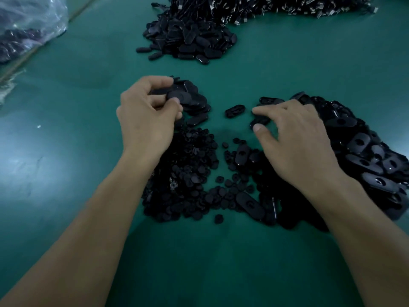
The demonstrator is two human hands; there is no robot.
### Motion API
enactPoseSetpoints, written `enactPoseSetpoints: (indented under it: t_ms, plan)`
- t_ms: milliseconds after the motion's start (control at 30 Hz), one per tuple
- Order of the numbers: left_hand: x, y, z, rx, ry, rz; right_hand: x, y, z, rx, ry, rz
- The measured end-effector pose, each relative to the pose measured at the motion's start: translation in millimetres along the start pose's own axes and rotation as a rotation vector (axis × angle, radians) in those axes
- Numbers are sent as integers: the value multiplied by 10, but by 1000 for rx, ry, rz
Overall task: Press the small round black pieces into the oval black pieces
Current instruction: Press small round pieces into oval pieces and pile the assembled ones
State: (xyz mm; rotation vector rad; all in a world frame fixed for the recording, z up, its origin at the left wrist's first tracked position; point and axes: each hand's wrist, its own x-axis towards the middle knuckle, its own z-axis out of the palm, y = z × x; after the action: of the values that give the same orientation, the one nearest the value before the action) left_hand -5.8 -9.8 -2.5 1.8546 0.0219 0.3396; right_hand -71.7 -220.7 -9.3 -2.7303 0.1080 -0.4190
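1. The left hand (146,114) is curled tight, its thumb and fingers gripping an oval black piece (179,96) just above a small heap of ovals (197,108).
2. The right hand (294,138) is half curled. Its thumb and forefinger pinch a second oval piece (262,121) that lies on the bench at the near edge of the large oval heap (365,156) on the right.
3. Between the two hands a lone oval (234,110) lies apart from both heaps.
4. The small round black pieces (188,171) form a heap nearer the person, between the forearms. The left wrist hides part of it, and a few stray ovals (250,203) lie among them.
5. The bench (66,140) is a plain green surface in dim light, with pale glare on its left side.
6. At the far side lies another heap of ovals (192,41), running back into a tangle of black cords (265,5).
7. A clear plastic bag (26,25) with dark contents sits at the far left corner.
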Motion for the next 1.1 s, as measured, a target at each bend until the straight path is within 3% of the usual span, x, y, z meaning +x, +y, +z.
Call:
enactPoseSetpoints:
  t_ms: [133, 233, 733, 933, 1100]
  plan:
    - [183, -86, 34, 60, 46, -32, -11, -10, -2, -136, -142, 52]
    - [266, -152, 68, 144, 31, -26, 1, -7, 5, -151, -160, 83]
    - [141, -13, 102, 464, -31, 147, -18, -25, -8, 237, 155, -14]
    - [-244, 266, 123, 238, -220, 151, -60, -124, 40, 368, 331, -277]
    - [-372, 333, 82, -85, -347, -136, -89, -164, 81, 401, 447, -368]
